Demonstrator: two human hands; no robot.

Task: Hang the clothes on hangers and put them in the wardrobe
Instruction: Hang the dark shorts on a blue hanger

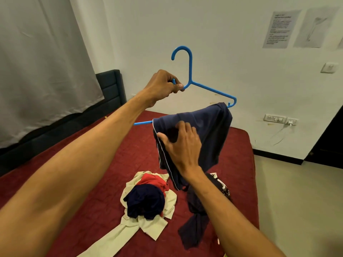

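Navy shorts (pixel 209 127) with white piping are draped over the lower bar of the blue plastic hanger (pixel 209 88), bunched toward its right end. The bar slopes up to the right. The right hand (pixel 182 145) is on them, thumb and fingers curled into the cloth. The left hand (pixel 163 86) pinches the hanger's left shoulder, above the maroon bed (pixel 104 164). Centring the shorts leftward looks next. The wall notices (pixel 278 28) are unreadable.
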